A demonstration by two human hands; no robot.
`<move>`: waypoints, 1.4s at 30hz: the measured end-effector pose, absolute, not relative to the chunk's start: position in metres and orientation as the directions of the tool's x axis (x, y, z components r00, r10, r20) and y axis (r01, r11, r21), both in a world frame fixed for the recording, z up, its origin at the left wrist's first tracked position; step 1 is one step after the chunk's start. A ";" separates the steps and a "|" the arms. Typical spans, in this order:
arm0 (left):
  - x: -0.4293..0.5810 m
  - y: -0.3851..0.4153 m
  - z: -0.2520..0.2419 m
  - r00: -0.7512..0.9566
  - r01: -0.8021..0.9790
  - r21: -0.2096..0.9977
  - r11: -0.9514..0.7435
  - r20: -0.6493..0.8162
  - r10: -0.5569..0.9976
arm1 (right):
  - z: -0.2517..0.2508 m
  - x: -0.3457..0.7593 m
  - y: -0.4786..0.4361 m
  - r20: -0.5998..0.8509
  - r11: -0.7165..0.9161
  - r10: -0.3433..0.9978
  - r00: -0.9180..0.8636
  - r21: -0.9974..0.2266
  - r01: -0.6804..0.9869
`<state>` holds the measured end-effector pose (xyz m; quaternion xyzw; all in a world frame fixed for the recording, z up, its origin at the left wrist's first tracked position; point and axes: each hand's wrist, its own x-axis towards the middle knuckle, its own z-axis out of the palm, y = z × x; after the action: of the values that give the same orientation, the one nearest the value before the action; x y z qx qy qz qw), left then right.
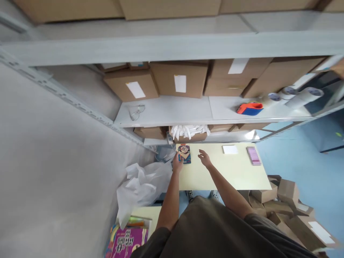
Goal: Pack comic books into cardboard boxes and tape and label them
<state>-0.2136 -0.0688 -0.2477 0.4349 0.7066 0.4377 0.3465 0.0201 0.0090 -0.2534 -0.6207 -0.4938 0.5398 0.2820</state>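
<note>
My left hand [177, 165] rests at the left edge of a pale yellow table [228, 175], its fingers closed on the corner of a small colourful book [184, 153] that lies on the tabletop. My right hand [204, 158] hovers just right of that book with its fingers spread and nothing in them. Further right on the table lie a white pad [230, 149] and a small purple item [253, 155].
A grey metal shelf unit [172, 111] stands behind the table with cardboard boxes [178, 79], safety glasses [136, 111], an orange-and-blue tape dispenser [249, 108] and paper rolls [303, 96]. White plastic bags [142, 186] sit left of the table; loose cartons [285, 204] lie right.
</note>
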 end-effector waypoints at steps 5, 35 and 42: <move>-0.168 -0.024 -0.211 -0.350 0.348 0.935 0.069 0.062 0.935 | -0.203 0.098 0.019 -0.156 -0.145 0.988 -0.006 -0.929 0.342; 0.090 0.093 -0.094 -0.236 0.424 0.905 -0.028 0.140 0.962 | -0.010 0.314 0.299 0.182 0.308 0.950 -0.255 -0.405 0.861; 0.067 0.076 -0.083 -0.266 0.381 0.923 -0.053 0.164 0.950 | 0.002 0.311 0.273 0.195 0.355 0.933 -0.304 -0.353 0.865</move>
<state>0.0674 0.0762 -0.0834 0.5325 0.6247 0.4927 0.2890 0.3109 0.2731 0.0016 -0.5603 -0.8022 0.0909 0.1848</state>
